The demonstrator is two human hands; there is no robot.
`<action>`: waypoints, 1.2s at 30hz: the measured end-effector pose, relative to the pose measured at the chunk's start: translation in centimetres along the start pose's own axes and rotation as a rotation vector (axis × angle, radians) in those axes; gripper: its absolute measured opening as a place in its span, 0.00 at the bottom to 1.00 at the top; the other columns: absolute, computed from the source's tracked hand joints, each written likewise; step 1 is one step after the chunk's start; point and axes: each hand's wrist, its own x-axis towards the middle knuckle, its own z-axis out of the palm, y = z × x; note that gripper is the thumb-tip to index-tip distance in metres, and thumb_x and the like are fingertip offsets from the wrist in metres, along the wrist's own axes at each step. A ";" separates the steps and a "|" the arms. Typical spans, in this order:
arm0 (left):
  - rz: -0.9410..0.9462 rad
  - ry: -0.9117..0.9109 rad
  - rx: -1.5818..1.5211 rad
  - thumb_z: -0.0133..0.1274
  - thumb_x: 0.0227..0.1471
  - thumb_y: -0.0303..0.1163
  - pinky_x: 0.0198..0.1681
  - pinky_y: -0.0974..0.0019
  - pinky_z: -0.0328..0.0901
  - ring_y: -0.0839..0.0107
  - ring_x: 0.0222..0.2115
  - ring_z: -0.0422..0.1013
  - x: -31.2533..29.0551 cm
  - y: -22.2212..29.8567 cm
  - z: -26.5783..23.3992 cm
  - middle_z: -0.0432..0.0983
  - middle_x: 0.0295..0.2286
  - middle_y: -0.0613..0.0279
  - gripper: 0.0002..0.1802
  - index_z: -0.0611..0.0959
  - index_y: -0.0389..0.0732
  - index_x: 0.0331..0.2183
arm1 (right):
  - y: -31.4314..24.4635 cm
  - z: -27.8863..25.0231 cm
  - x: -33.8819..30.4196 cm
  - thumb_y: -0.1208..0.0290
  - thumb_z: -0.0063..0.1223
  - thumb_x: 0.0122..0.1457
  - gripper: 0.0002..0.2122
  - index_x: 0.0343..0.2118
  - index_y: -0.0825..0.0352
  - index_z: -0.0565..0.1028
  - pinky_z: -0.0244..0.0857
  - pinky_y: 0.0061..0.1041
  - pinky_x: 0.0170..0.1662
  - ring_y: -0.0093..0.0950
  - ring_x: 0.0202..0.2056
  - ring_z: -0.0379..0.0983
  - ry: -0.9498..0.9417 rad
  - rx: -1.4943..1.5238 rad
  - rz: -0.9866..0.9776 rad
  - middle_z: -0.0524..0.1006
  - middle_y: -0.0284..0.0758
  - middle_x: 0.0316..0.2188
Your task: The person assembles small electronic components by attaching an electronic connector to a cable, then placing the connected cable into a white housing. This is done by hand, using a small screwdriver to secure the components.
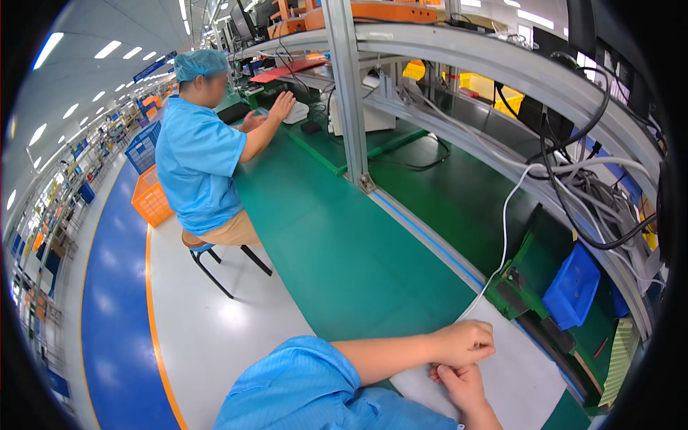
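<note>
Cable [505, 229] is crossing the desk's [337, 244] far edge; we are holding left hand [462, 344] and right hand [463, 385] curled, grip unclear; reaching could snag it.

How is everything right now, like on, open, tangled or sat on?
Left hand: curled; anything held can't be made out.
Right hand: curled, beside the left.
White sheet: lying flat.
White cable: hanging slack.
Cable bundle: tangled.
Blue bin: open-topped.
Stool: occupied by a co-worker.
Ceiling lights: on.

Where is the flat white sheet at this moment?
The flat white sheet lies lower right in the head view, on the green tabletop, under the left hand and right hand.
</note>
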 end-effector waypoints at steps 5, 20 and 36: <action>-0.066 -0.045 0.196 0.54 0.42 0.35 0.37 0.62 0.62 0.60 0.33 0.67 0.1 -1.6 -0.6 0.71 0.26 0.57 0.12 0.78 0.34 0.27 | -0.8 -0.1 -0.1 0.78 0.45 0.55 0.06 0.33 0.73 0.72 0.66 0.19 0.34 0.21 0.29 0.71 0.025 0.155 0.110 0.75 0.34 0.26; -0.024 -0.134 0.335 0.56 0.35 0.28 0.37 0.63 0.60 0.63 0.32 0.64 0.0 -2.4 0.5 0.68 0.27 0.61 0.07 0.75 0.39 0.21 | -0.9 0.2 -0.4 0.78 0.44 0.54 0.07 0.32 0.74 0.73 0.67 0.20 0.34 0.22 0.27 0.71 0.026 0.041 0.122 0.75 0.36 0.25; -0.089 0.065 0.329 0.52 0.41 0.29 0.29 0.58 0.62 0.57 0.25 0.68 0.4 -3.2 1.5 0.71 0.20 0.56 0.06 0.73 0.38 0.21 | -1.1 0.3 -0.4 0.78 0.44 0.55 0.06 0.31 0.74 0.72 0.66 0.20 0.31 0.23 0.26 0.71 0.052 0.067 0.110 0.75 0.37 0.24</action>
